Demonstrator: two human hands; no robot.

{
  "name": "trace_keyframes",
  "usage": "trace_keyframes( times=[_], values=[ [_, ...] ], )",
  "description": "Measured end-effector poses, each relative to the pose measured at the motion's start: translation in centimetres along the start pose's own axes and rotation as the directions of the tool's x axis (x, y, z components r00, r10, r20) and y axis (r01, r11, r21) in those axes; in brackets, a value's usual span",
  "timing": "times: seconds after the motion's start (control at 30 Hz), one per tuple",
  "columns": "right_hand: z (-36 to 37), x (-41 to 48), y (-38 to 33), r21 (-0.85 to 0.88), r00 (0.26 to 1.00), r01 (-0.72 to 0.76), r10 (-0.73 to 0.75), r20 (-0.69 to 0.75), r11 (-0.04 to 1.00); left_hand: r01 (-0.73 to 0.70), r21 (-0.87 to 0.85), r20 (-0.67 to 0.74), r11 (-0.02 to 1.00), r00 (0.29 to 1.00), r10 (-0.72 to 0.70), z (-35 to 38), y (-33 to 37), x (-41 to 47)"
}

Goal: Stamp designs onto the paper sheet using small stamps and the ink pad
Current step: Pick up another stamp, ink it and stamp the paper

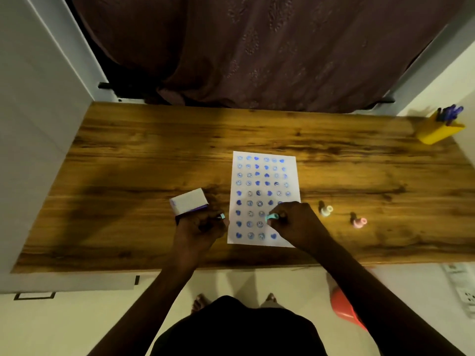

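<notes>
Right hand (290,222) is closed around a teal stamp (272,217), holding it down against the lower right part of the paper (291,176). Left hand (200,227) sits just off the sheet's left edge, fingers curled around a small teal-tipped piece (222,216); what that piece is cannot be told. Just beyond the left hand lies the ink pad (189,201), its white lid tilted up so a purple edge shows beneath. The paper lies upright in the middle of the wooden surface (128,155), covered in rows of blue hearts and round faces. To the right of the sheet, near the right hand, stands a small white stamp (326,209), and a little farther right a pink one (359,222); both are apart from the paper. At the far right corner of the surface a yellow holder (437,133) carries blue pens (448,114). Behind the surface hangs a dark curtain (257,47).
</notes>
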State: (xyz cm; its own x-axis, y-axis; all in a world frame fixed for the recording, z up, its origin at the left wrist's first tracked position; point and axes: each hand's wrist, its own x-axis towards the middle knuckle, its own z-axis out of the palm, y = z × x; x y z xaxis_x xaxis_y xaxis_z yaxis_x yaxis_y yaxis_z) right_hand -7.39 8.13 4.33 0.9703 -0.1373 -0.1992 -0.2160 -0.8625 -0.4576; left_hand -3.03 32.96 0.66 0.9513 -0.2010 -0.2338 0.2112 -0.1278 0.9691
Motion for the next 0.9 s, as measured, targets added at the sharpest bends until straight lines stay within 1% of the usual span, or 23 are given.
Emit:
trace_keyframes(
  times=[0.03, 0.1, 0.2, 0.33, 0.47, 0.6, 0.7, 0.9],
  values=[
    [-0.1, -0.6, 0.9, -0.052, 1.0, -0.01, 0.01, -0.004, 0.999, -0.005, 0.02, 0.02, 1.0, 1.0, 0.005, 0.4, 0.0, 0.0],
    [0.1, -1.4, 2.2, -0.175, 0.998, -0.048, 0.054, 0.033, 0.983, -0.004, 0.053, 0.055, 0.999, 0.998, 0.001, 1.1, -0.1, 0.1],
    [1.0, -2.2, 3.0, -0.289, 0.991, -0.083, 0.11, 0.08, 0.954, 0.052, 0.049, 0.061, 0.997, 0.997, -0.055, 2.0, -0.1, 0.2],
    [2.3, -2.6, 3.3, -0.332, 0.99, -0.055, 0.095, 0.103, 0.942, 0.094, 0.019, 0.059, 0.995, 0.994, -0.095, 2.6, 0.0, 0.7],
    [2.9, -1.9, 3.4, -0.354, 0.988, -0.045, 0.094, 0.123, 0.934, 0.096, 0.033, 0.061, 0.995, 0.993, -0.098, 2.7, 0.0, 0.9],
    [3.3, -1.6, 3.7, -0.34, 0.981, -0.056, 0.115, 0.157, 0.939, 0.106, 0.019, 0.059, 0.994, 0.993, -0.107, 2.8, 0.0, 1.2],
    [3.7, -1.5, 3.9, -0.334, 0.98, -0.066, 0.125, 0.158, 0.94, 0.105, 0.044, 0.055, 0.993, 0.993, -0.107, 3.1, 0.1, 1.4],
    [4.4, -1.0, 3.9, -0.396, 0.97, -0.046, 0.135, 0.201, 0.917, 0.113, 0.05, 0.053, 0.992, 0.992, -0.116, 3.8, 0.1, 1.9]
  ],
)
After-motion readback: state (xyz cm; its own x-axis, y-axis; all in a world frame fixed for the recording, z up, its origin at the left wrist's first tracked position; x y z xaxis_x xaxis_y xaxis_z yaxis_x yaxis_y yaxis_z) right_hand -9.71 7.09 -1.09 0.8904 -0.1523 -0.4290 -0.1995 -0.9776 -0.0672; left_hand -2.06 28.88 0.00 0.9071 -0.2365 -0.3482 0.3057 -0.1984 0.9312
